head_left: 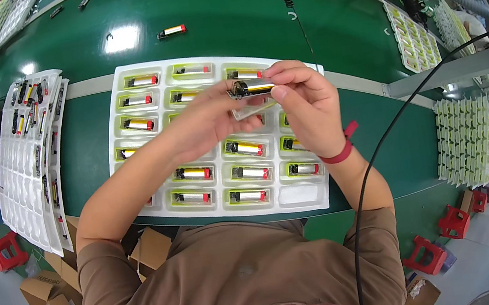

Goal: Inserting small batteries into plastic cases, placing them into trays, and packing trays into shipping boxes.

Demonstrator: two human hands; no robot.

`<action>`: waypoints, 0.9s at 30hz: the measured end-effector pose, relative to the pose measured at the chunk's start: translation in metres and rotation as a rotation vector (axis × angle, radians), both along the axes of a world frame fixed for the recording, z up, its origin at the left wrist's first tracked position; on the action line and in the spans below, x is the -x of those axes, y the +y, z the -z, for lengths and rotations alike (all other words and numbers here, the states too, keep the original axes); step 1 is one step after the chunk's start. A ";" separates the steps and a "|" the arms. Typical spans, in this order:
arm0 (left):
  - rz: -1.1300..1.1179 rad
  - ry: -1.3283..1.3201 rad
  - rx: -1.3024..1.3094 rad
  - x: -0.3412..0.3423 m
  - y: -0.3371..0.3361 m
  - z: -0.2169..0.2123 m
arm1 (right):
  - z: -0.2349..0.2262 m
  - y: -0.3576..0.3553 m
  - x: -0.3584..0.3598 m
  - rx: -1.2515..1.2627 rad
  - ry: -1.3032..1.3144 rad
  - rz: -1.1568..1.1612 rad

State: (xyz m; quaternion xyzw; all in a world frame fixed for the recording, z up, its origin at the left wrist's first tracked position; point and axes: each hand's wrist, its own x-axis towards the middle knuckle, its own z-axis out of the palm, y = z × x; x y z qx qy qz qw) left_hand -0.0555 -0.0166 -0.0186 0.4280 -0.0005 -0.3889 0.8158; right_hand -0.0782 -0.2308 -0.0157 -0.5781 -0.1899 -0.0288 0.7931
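Holding cyl. unit (pixel 254 87) over wht tray (pixel 302 194) w/ red-ended units (pixel 245 148).

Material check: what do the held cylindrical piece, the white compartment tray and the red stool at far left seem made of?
Cylindrical piece: shiny, silvery surface, perhaps metal or foil, from its reflections.
White compartment tray: probably thin moulded plastic, smooth, given its rounded pockets.
Red stool: likely moulded plastic, from its even colour; finish unclear at this size.

A silvery, yellow-striped cylinder (pixel 256 87) is being held nearly level toward twelve o'clock, its dark end pointing to nine, while a clear plastic piece (pixel 252 111) is slanting at its six o'clock side.
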 end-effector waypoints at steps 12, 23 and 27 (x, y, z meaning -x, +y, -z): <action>0.136 -0.350 -0.443 -0.009 0.003 -0.017 | -0.031 0.000 -0.004 0.111 -0.163 0.048; -0.095 -0.034 -0.015 -0.011 0.013 -0.006 | -0.015 -0.015 0.001 0.702 -0.456 0.254; -0.071 -0.024 0.098 -0.008 0.013 -0.004 | -0.011 -0.014 -0.001 0.768 -0.445 0.272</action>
